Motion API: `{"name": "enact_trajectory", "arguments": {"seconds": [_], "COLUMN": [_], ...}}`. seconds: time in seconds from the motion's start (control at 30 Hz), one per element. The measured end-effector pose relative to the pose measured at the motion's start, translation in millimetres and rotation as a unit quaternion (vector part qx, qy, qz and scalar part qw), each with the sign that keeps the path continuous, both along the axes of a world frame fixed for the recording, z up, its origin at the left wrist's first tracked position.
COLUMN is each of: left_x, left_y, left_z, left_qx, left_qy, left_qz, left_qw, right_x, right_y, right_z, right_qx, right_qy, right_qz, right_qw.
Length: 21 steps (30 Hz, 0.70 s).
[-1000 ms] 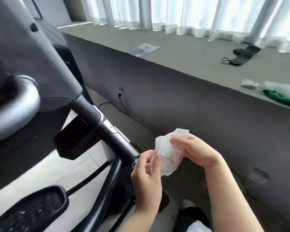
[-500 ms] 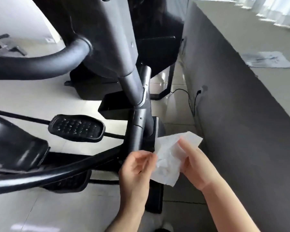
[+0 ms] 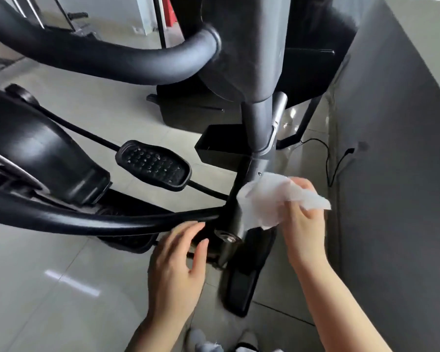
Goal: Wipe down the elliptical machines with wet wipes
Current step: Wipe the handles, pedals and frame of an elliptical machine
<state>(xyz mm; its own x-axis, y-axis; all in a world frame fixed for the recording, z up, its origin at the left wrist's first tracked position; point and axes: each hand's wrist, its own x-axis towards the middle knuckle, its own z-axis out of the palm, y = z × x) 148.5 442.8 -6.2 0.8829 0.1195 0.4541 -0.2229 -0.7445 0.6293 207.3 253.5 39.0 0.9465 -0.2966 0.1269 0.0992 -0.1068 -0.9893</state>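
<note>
A white wet wipe (image 3: 262, 201) is pinched in the right hand (image 3: 302, 224), fingers curled round it, and is held against the lower upright post (image 3: 254, 138) of the elliptical, just above the pivot bolt (image 3: 228, 236). The left hand (image 3: 175, 265) is kept loose w/ fingers relaxed and nothing held, fingertips near the curved black bar (image 3: 99, 219); contact can't be told. Task is judged barely begun: only this joint is being reached, while handlebar (image 3: 107, 57), pedal (image 3: 153, 165), shroud etc. show no sign of wiping and are presumably left.
</note>
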Motion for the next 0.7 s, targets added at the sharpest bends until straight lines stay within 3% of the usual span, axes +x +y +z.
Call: {"name": "enact_trajectory", "arguments": {"seconds": [0.07,0.13,0.17,0.2,0.33,0.47,0.5,0.6,0.7], "left_x": [5,8,8,7,9,10,11,13,15], "left_y": [19,32,37,40,44,47,48,48,47], "left_z": [-13,-19,-23,-26,-30,-34,-36,-39,-42], "left_qx": [0.185,0.27,0.286,0.297,0.308,0.309,0.31,0.308,0.298], "left_qy": [-0.036,-0.006,0.011,0.025,0.044,0.021,0.017,0.0,-0.011], "left_qz": [0.02,0.043,0.045,0.044,0.038,0.039,0.039,0.036,0.031], "left_qw": [0.982,0.962,0.957,0.954,0.95,0.95,0.95,0.951,0.954], "right_x": [22,43,46,44,22,19,27,56,52], "right_y": [-3,-7,-7,-5,21,11,0,-28,-17], "right_z": [-1,-30,-45,-58,-64,-62,-61,-48,-44], "right_qx": [-0.199,-0.401,-0.451,-0.462,-0.427,-0.513,-0.52,-0.518,-0.521], "right_qy": [-0.13,-0.184,-0.183,-0.169,-0.185,-0.207,-0.206,-0.142,-0.092], "right_qz": [0.014,0.14,0.207,0.253,0.297,0.344,0.344,0.299,0.317], "right_qw": [0.971,0.886,0.849,0.833,0.834,0.759,0.754,0.789,0.787]}}
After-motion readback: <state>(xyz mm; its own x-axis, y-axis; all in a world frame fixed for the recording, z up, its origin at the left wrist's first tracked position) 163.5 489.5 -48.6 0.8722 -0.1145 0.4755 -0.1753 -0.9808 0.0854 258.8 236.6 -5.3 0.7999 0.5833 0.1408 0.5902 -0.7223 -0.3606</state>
